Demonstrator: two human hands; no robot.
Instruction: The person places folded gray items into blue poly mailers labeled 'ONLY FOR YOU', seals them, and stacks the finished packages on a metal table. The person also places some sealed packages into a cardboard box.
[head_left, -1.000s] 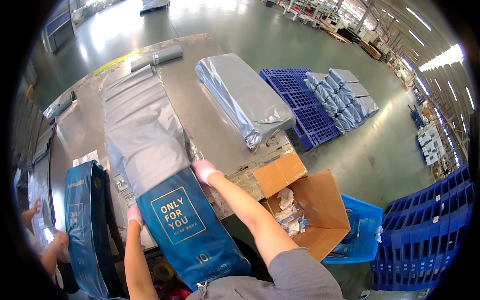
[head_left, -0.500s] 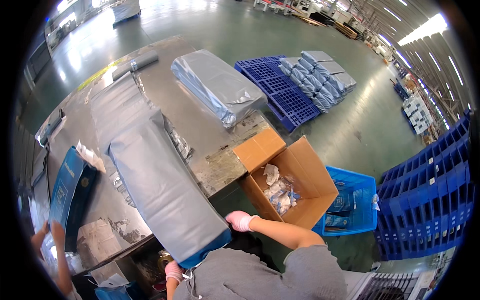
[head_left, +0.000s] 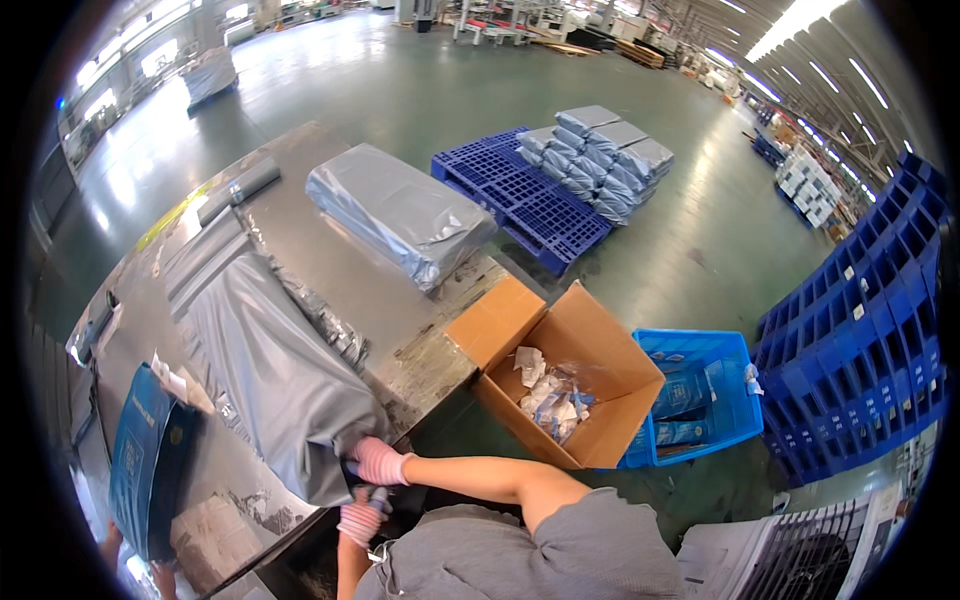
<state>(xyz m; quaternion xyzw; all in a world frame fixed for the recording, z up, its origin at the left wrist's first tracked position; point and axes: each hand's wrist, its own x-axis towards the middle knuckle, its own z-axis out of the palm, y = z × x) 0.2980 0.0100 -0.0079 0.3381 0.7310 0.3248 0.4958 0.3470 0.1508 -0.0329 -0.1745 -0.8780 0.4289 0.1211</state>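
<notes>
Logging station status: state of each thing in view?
Grey plastic: creased, bunched at near end.
Right hand: gloved, at that end; grip unclear.
Left hand: gloved, close beside it; grip unclear.
Large wrapped package: flat on table.
Blue package at left: without grey plastic.
Cardboard box: open, scraps inside.
Blue crate: open, blue packages inside.
Flat pallet: partly loaded.
Pallets at right: stacked.

Whatever lies beneath the wrinkled grey plastic sheeting point(head_left: 270, 365) is hidden. The lower edge crops a white louvred machine point(head_left: 735, 548).
</notes>
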